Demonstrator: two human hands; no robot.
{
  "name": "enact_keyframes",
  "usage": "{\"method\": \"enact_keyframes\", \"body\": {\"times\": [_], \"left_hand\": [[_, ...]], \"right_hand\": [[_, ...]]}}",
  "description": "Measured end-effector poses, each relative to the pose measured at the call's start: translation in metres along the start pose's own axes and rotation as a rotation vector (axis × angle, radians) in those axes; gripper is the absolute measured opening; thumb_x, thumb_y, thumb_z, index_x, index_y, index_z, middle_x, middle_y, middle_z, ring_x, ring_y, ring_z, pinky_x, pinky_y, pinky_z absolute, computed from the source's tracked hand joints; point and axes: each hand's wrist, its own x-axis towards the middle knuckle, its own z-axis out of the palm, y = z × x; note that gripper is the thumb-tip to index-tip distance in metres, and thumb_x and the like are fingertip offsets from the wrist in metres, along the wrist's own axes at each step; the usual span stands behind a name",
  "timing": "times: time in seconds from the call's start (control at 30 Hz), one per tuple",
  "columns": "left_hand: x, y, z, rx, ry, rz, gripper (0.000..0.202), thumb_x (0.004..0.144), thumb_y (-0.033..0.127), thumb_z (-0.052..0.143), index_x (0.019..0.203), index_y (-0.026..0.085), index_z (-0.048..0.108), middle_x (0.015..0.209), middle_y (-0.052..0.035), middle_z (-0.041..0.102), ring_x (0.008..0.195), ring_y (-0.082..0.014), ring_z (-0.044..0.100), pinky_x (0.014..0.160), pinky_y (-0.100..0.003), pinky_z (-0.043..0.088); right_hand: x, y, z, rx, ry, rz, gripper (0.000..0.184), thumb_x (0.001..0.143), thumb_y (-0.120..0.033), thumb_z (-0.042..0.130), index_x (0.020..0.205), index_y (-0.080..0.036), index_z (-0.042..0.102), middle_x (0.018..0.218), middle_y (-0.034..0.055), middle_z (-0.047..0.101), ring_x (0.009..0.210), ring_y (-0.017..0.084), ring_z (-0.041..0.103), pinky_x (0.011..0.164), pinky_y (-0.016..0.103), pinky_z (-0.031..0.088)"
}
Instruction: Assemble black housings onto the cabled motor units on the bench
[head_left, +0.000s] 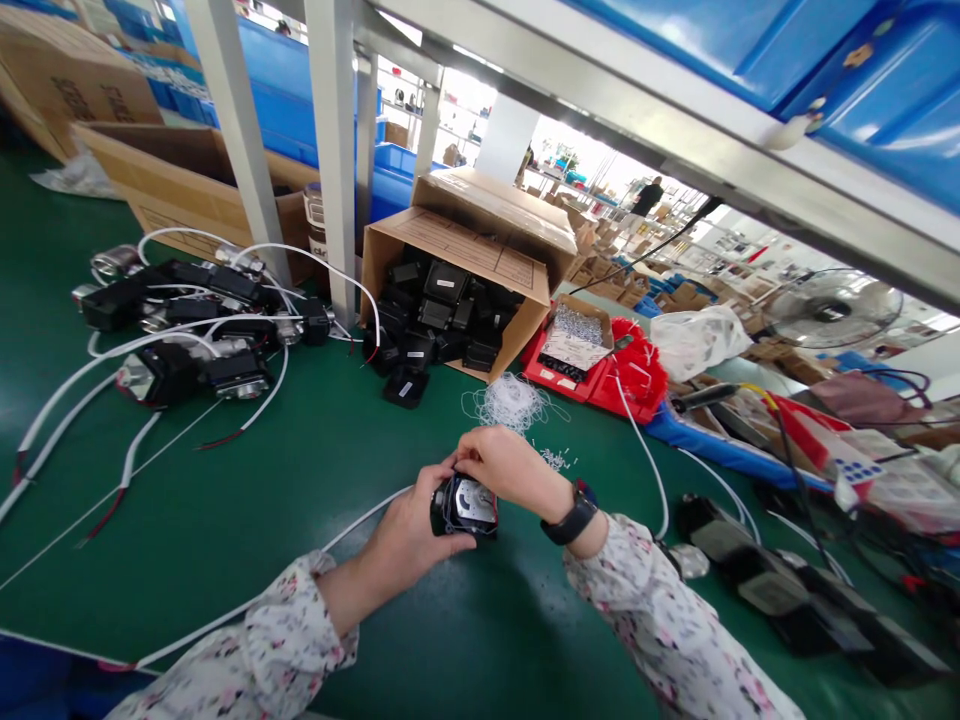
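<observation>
My left hand (pixel 411 528) is wrapped round a small black device housing (pixel 475 506) held above the green table. The housing's open side faces up and shows a silvery metal plate with thin wires at its edge. A white cable (pixel 225 625) runs from behind my left hand toward the lower left. At the housing's upper edge, my right hand (pixel 510 468) is closed in a pinch. What lies between its fingertips is hidden. Beyond my right hand are a tangle of thin white strands (pixel 511 402) and a scatter of small pale pieces (pixel 553 457).
Cabled black units (pixel 225 300) are heaped at the left. Black housings spill from a tipped cardboard box (pixel 529 275). Right of it are a carton of screws (pixel 577 335) and red bins (pixel 634 375). More black units (pixel 772 580) line the right; metal posts (pixel 334 150) stand behind.
</observation>
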Motion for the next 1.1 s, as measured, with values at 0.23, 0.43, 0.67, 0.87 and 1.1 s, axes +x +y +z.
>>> {"method": "enact_keyframes", "body": {"times": [0.23,0.43,0.67,0.87,1.1], "left_hand": [[0.001,0.004,-0.003,-0.041,-0.019,0.071,0.077,0.06,0.021,0.077,0.126,0.026,0.036,0.126,-0.0046,0.056,0.114,-0.0239,0.054,0.096,-0.037,0.044],[0.002,0.003,-0.005,0.054,-0.031,0.104,0.063,0.062,0.022,0.075,0.118,0.027,0.046,0.13,-0.0023,0.053,0.118,-0.0251,0.051,0.1,-0.041,0.041],[0.002,0.003,-0.003,0.063,-0.038,0.071,0.056,0.061,0.021,0.075,0.109,0.027,0.047,0.127,-0.0027,0.055,0.115,-0.0261,0.054,0.096,-0.041,0.045],[0.003,-0.001,0.0,0.06,-0.011,0.038,0.056,0.06,0.02,0.076,0.107,0.026,0.046,0.12,-0.0039,0.06,0.112,-0.0271,0.056,0.093,-0.041,0.048],[0.005,-0.001,-0.003,0.089,-0.032,0.13,0.07,0.063,0.021,0.075,0.125,0.027,0.043,0.134,-0.0038,0.049,0.123,-0.0242,0.047,0.104,-0.04,0.04]], "right_hand": [[0.011,0.003,-0.007,-0.07,-0.09,0.105,0.019,0.078,-0.031,0.064,0.065,-0.017,0.066,0.064,0.0032,0.062,0.06,0.014,0.054,0.051,0.024,0.03],[0.012,0.019,-0.004,0.106,-0.158,0.053,0.019,0.08,-0.028,0.062,0.067,-0.015,0.066,0.061,-0.001,0.06,0.055,0.009,0.049,0.048,0.02,0.029],[0.006,0.027,-0.003,0.217,-0.162,0.033,0.007,0.078,-0.017,0.062,0.073,-0.013,0.066,0.065,-0.0017,0.062,0.057,0.007,0.05,0.05,0.017,0.032],[0.005,0.028,0.001,0.196,-0.12,0.026,0.015,0.079,-0.026,0.064,0.068,-0.015,0.066,0.058,-0.0027,0.057,0.053,0.008,0.045,0.049,0.02,0.028],[0.001,0.033,0.001,0.217,-0.05,-0.014,0.012,0.078,-0.017,0.064,0.066,-0.015,0.065,0.058,-0.0029,0.056,0.053,0.008,0.047,0.05,0.02,0.03]]}}
